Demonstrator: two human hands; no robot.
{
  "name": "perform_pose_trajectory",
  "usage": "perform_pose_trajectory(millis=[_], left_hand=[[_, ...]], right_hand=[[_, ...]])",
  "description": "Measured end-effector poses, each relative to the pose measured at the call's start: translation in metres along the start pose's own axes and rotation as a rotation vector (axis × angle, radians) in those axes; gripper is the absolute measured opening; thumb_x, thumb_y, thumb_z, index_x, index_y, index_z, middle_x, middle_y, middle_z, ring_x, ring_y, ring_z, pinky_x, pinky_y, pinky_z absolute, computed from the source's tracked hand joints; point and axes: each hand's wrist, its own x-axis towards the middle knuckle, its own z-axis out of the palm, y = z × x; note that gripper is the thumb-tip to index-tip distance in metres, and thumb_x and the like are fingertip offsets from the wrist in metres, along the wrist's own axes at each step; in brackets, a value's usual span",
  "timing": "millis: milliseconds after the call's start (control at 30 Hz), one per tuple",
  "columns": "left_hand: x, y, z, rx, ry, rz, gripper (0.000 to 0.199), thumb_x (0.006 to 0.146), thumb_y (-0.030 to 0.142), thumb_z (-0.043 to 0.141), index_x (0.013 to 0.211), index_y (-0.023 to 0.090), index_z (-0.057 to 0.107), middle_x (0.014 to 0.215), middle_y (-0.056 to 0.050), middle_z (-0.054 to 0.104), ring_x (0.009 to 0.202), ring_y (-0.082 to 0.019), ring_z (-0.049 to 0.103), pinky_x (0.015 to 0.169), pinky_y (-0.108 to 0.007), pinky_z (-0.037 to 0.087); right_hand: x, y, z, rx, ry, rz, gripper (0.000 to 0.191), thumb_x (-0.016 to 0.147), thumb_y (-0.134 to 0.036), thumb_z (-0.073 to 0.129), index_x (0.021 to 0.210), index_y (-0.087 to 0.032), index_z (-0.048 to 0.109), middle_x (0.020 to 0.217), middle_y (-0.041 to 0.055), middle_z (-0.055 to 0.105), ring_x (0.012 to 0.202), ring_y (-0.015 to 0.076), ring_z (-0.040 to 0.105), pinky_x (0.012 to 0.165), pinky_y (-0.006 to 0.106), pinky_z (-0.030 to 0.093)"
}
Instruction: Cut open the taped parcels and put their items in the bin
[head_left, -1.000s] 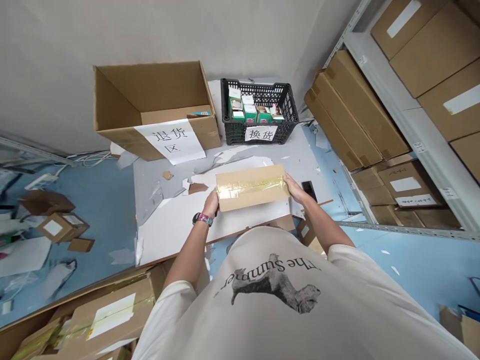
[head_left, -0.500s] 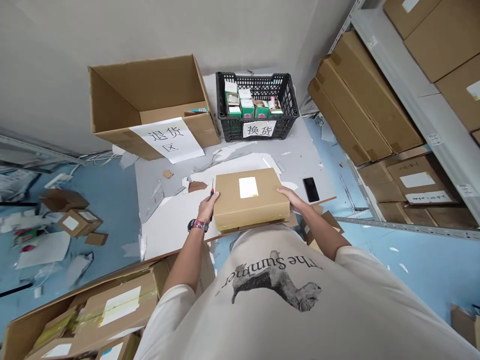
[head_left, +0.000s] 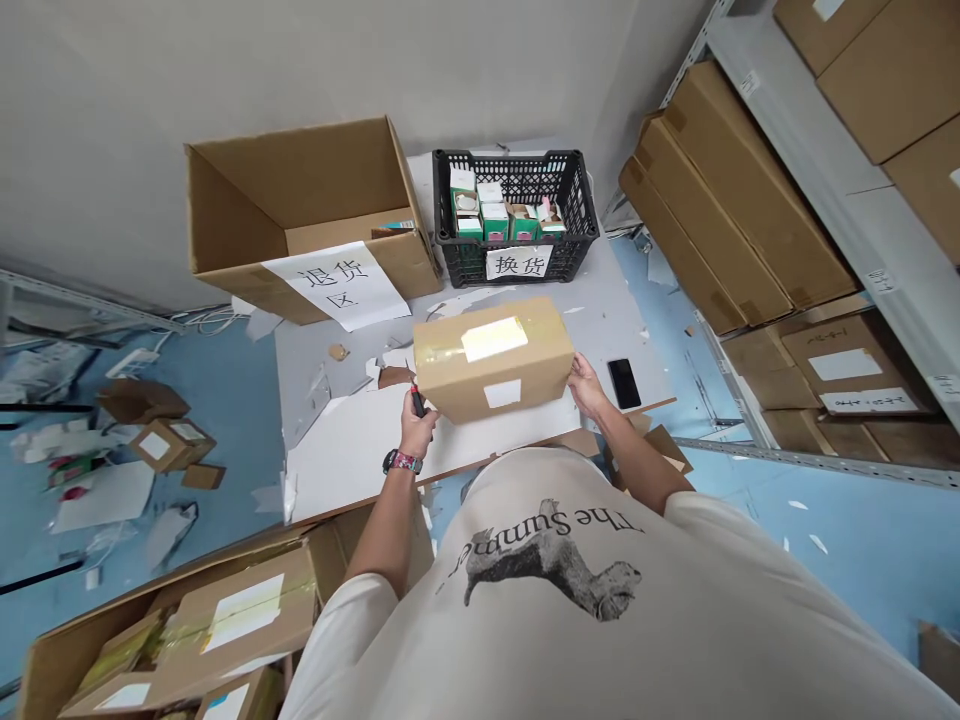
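My grip, near the tabletop's (head_left: 615,325) front edge, has the taped carton (head_left: 469,382): right hand (head_left: 589,388) clasping its right end, left hand (head_left: 416,430) closed around a red-and-black cutter (head_left: 417,399) beside its left. I judge this as positioning; the next move seems to call for steadiness.

Bunch of stuff I can't make out around the taped carton (head_left: 491,371) tbh
Its underside's hidden, and anything printed on its white labels (head_left: 495,340) is too small to read. The right hand (head_left: 587,388) is partly hidden behind its right end; at its left end, the left hand (head_left: 416,428) covers some of a red-and-black tool (head_left: 418,401), tip too thin to tell. Beyond it, leftward, a big open cardboard box (head_left: 300,165) mostly hides something blue-edged (head_left: 397,229). Far right of it, shelved cartons (head_left: 900,90) get cut off.
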Motion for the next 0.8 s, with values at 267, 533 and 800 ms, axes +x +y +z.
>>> perform_pose_trajectory(millis=[267, 533, 800], left_hand=[[-0.031, -0.015, -0.007, 0.053, 0.086, -0.194, 0.05, 0.083, 0.066, 0.083, 0.105, 0.023, 0.071, 0.06, 0.007, 0.052, 0.047, -0.013, 0.044, 0.042, -0.021, 0.027], [-0.008, 0.037, -0.002, -0.38, 0.359, -0.039, 0.064, 0.102, 0.078, 0.064, 0.122, 0.018, 0.075, 0.09, -0.003, 0.073, 0.053, -0.009, 0.05, 0.048, -0.023, 0.038], [-0.01, 0.076, 0.07, -0.502, -0.015, 0.368, 0.054, 0.098, 0.068, 0.094, 0.126, 0.026, 0.074, 0.116, -0.008, 0.084, 0.102, -0.021, 0.081, 0.088, -0.031, 0.067]], right_hand=[[-0.033, 0.022, -0.017, 0.036, 0.117, 0.236, 0.063, 0.086, -0.085, 0.065, 0.111, -0.027, 0.069, 0.114, 0.0061, 0.085, 0.107, 0.0279, 0.08, 0.089, 0.035, 0.063], [-0.019, -0.019, -0.011, -0.395, 0.24, -0.103, 0.062, 0.104, -0.071, 0.051, 0.131, -0.022, 0.079, 0.145, 0.0192, 0.082, 0.139, 0.0359, 0.073, 0.125, 0.055, 0.056], [-0.041, -0.079, 0.072, -0.641, -0.126, -0.546, 0.048, 0.111, -0.049, 0.063, 0.152, -0.025, 0.073, 0.15, 0.0167, 0.08, 0.142, 0.0355, 0.073, 0.127, 0.055, 0.057]])
